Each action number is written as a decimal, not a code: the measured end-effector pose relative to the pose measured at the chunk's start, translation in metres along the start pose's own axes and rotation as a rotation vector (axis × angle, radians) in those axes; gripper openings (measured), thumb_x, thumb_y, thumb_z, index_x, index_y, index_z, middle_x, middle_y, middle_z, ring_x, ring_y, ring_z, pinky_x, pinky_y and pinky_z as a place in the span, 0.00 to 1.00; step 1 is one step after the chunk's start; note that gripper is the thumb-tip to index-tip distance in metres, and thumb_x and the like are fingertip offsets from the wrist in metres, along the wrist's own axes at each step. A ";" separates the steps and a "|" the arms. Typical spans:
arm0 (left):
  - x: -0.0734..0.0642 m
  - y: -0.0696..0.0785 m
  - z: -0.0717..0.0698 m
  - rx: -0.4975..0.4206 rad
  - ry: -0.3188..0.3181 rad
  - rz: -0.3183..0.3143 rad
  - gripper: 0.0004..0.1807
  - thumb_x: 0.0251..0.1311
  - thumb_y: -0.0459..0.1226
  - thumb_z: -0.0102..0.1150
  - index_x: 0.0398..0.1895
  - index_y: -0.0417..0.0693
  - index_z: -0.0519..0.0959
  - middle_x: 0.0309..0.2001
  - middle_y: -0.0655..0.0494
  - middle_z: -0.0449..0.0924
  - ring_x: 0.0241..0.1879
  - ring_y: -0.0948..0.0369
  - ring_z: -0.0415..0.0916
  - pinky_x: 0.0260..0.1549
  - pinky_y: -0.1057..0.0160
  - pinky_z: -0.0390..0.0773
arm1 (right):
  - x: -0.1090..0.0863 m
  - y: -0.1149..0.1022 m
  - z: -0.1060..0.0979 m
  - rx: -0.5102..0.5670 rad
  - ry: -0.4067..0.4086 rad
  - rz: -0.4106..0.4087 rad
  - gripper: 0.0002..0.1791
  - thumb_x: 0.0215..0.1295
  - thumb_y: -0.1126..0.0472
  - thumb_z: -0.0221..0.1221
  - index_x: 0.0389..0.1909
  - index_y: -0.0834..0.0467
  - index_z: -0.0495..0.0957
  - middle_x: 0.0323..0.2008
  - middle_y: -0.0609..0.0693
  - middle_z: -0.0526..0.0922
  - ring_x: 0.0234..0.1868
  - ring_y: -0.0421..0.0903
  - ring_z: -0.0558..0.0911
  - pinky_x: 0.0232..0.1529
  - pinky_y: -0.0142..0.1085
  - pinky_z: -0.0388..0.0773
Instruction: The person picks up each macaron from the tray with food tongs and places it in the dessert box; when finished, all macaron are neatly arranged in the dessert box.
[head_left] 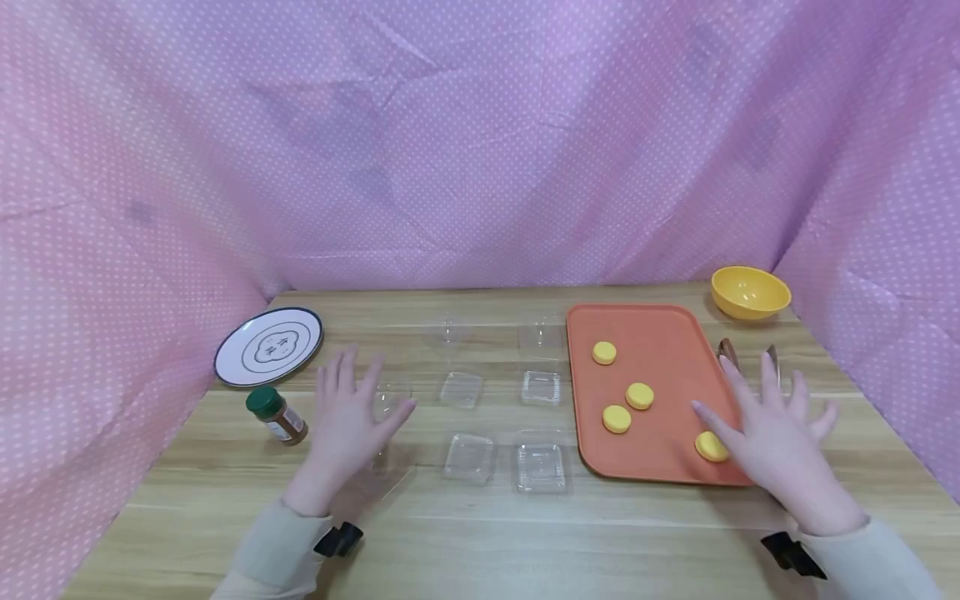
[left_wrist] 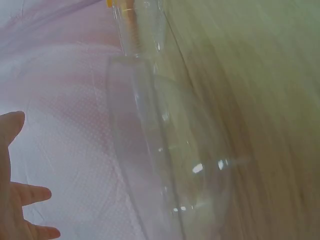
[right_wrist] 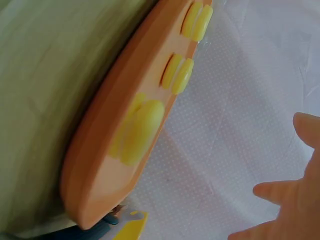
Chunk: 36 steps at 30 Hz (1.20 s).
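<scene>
My left hand (head_left: 348, 425) is spread with straight fingers, holding nothing, and partly hides a clear plastic container (head_left: 392, 398). In the left wrist view a clear domed container (left_wrist: 195, 165) stands close, apart from the fingers. My right hand (head_left: 780, 442), also spread and holding nothing, hovers by the right edge of an orange tray (head_left: 660, 333). On that tray lie several yellow macarons; the closest macaron (head_left: 711, 447) is just left of the right hand. The right wrist view shows a macaron (right_wrist: 142, 131) in front, with two more behind it.
Several clear plastic containers (head_left: 540, 468) stand in rows mid-table. At the left are a white plate (head_left: 247, 350) with a dark rim and a green-capped jar (head_left: 277, 415). A yellow bowl (head_left: 750, 293) stands back right. Behind the right fingers, a brown-ended utensil (head_left: 726, 352) is partly hidden.
</scene>
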<state>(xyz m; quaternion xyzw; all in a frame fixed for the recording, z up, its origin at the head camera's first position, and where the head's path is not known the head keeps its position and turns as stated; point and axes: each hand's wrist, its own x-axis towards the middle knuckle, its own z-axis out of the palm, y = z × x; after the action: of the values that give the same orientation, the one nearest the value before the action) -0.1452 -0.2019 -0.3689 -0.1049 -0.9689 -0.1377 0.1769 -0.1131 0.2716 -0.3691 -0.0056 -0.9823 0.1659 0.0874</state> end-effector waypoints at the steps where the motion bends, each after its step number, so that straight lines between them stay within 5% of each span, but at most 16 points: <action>1: 0.001 0.002 0.000 -0.003 0.011 0.013 0.43 0.54 0.58 0.59 0.65 0.40 0.64 0.68 0.30 0.52 0.68 0.35 0.46 0.66 0.34 0.43 | 0.000 0.002 0.000 0.007 0.007 -0.006 0.45 0.65 0.35 0.47 0.75 0.49 0.41 0.69 0.75 0.38 0.65 0.81 0.39 0.51 0.78 0.28; 7: 0.004 0.015 0.005 -0.063 0.054 0.073 0.44 0.49 0.57 0.65 0.63 0.38 0.67 0.65 0.31 0.59 0.66 0.37 0.54 0.66 0.37 0.53 | 0.003 0.017 -0.003 0.097 0.048 -0.031 0.40 0.66 0.41 0.52 0.69 0.64 0.55 0.67 0.77 0.48 0.61 0.81 0.49 0.51 0.75 0.41; 12: 0.004 0.028 0.010 -0.124 0.073 0.113 0.46 0.43 0.56 0.70 0.62 0.39 0.67 0.64 0.34 0.61 0.64 0.37 0.58 0.63 0.36 0.59 | 0.006 0.033 -0.006 0.170 0.057 -0.043 0.40 0.66 0.46 0.55 0.67 0.70 0.56 0.64 0.80 0.52 0.58 0.84 0.53 0.54 0.75 0.45; 20: 0.001 0.049 0.017 -0.181 0.034 0.157 0.47 0.36 0.54 0.76 0.61 0.42 0.69 0.63 0.37 0.65 0.62 0.40 0.63 0.59 0.38 0.65 | 0.012 0.058 -0.007 0.132 -0.072 -0.004 0.44 0.66 0.44 0.54 0.69 0.71 0.50 0.62 0.83 0.51 0.57 0.83 0.53 0.49 0.75 0.54; 27: -0.002 0.067 0.024 -0.240 -0.059 0.168 0.48 0.36 0.54 0.75 0.63 0.45 0.69 0.64 0.39 0.65 0.63 0.41 0.63 0.60 0.39 0.66 | 0.016 0.074 -0.007 0.076 -0.221 0.028 0.48 0.65 0.40 0.53 0.68 0.74 0.48 0.59 0.87 0.48 0.55 0.84 0.52 0.47 0.76 0.56; 36: -0.004 0.087 0.035 -0.237 -0.212 0.214 0.50 0.39 0.56 0.72 0.66 0.45 0.65 0.67 0.41 0.62 0.65 0.43 0.61 0.63 0.42 0.63 | 0.023 0.087 -0.002 0.051 -0.317 0.018 0.49 0.63 0.39 0.55 0.68 0.74 0.49 0.58 0.89 0.47 0.55 0.84 0.52 0.46 0.75 0.58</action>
<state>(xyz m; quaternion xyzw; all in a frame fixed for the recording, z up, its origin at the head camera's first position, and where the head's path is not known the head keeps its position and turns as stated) -0.1308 -0.1106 -0.3815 -0.2413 -0.9424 -0.2195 0.0740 -0.1375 0.3552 -0.3917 0.0141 -0.9791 0.1902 -0.0701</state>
